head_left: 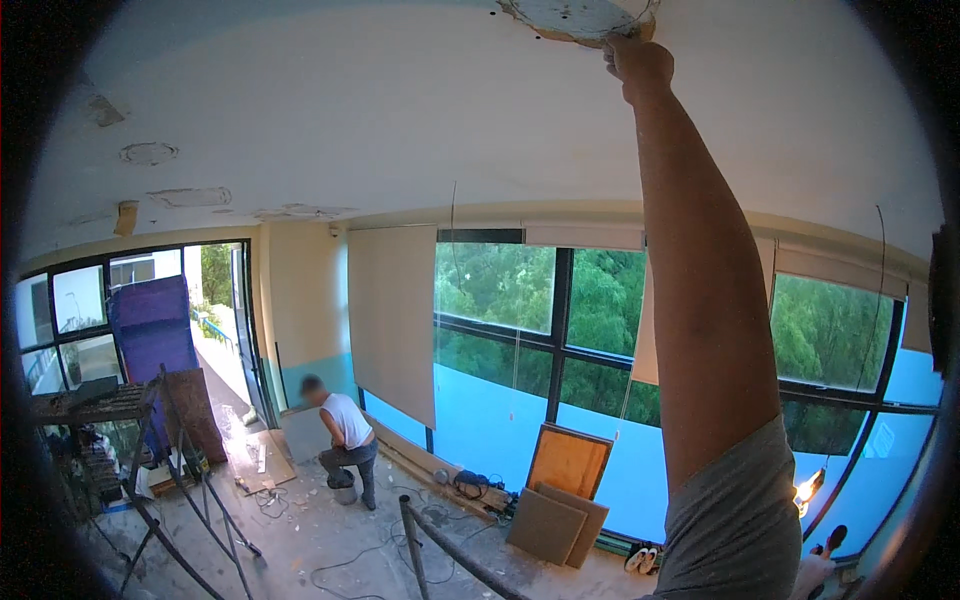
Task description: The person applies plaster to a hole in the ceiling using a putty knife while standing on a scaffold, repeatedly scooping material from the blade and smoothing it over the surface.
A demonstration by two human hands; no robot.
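My right arm rises from the lower right, in a grey short sleeve, up to the white ceiling. My right hand (638, 60) presses against the rim of a rough round hole (575, 15) where the plaster is broken away. Its fingers are turned from the camera, so whether they hold anything is hidden. A thin wire hangs by the hole's edge. My left hand is out of the picture.
Below, a person in a white sleeveless top (345, 440) crouches by a bucket on the dusty floor. A metal scaffold (120, 420) stands left, boards (565, 470) lean on the big windows, cables (350, 570) trail around, and a dark rail (410, 525) rises near me.
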